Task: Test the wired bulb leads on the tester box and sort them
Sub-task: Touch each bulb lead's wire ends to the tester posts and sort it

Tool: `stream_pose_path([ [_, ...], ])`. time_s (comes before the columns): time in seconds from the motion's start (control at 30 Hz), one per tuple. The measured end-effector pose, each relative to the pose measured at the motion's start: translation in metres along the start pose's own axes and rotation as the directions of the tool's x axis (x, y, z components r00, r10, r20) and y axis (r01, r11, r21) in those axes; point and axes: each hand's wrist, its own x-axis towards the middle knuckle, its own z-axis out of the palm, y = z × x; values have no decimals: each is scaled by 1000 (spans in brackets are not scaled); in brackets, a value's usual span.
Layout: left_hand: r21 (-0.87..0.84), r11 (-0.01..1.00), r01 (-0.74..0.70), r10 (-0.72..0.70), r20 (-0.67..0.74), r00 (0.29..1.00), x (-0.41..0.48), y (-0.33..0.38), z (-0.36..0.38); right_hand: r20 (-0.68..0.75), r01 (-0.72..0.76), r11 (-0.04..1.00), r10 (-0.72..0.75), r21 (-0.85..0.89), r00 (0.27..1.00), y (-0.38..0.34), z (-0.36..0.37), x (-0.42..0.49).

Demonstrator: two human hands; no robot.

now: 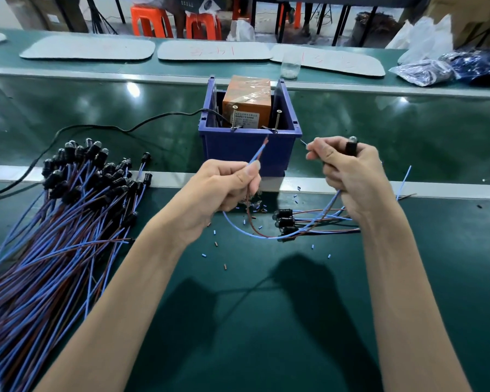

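Observation:
The tester box (249, 149) is a blue plastic bin holding an orange unit (248, 104), with two upright screws (277, 120) on its front rim. My left hand (224, 188) pinches a blue and brown wire pair (256, 155) whose bare ends point up toward the box front. My right hand (348, 176) grips a black bulb holder (352, 144) near its thumb and pinches a thin wire end between fingertips. The wires loop down between both hands onto the table. A big pile of wired bulbs (68, 210) lies at the left. A few wired bulbs (286, 220) lie below my right hand.
A black power cord (102, 127) runs left from the box. Small cut bits of wire insulation (224, 265) are scattered on the green table. Grey mats (214, 50), a clear jar (290, 65) and plastic bags (436, 66) sit on the far bench.

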Motion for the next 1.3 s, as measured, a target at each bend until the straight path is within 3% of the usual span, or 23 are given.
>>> stream_pose_path([
  [0.13,-91,995,33,-37,-37,999,2,-2,3,125,-101,987,116,-123,985,4,16,-5],
  [0.23,-122,991,54,-65,-90,994,4,-4,5,243,-89,962,153,-259,958,6,33,-12],
  [0.37,-189,982,8,-62,-282,957,6,-3,11,395,-64,922,226,-382,890,4,43,-21],
  [0.47,-212,977,-10,-83,-423,902,8,-5,15,449,-81,944,227,-321,864,6,51,-25],
  [0.6,-263,965,9,-123,-422,898,10,-7,21,410,-78,974,162,-213,897,13,63,-27],
  [0.8,-296,955,-28,-97,-397,913,10,-8,25,243,-54,954,130,-295,961,25,73,-24],
  [1.1,-329,938,-111,-105,-574,812,15,-13,19,149,-101,942,156,-320,977,26,66,-17],
  [1.3,-310,950,-26,-165,-575,802,16,-16,14,106,-63,944,102,-323,989,20,64,-14],
])
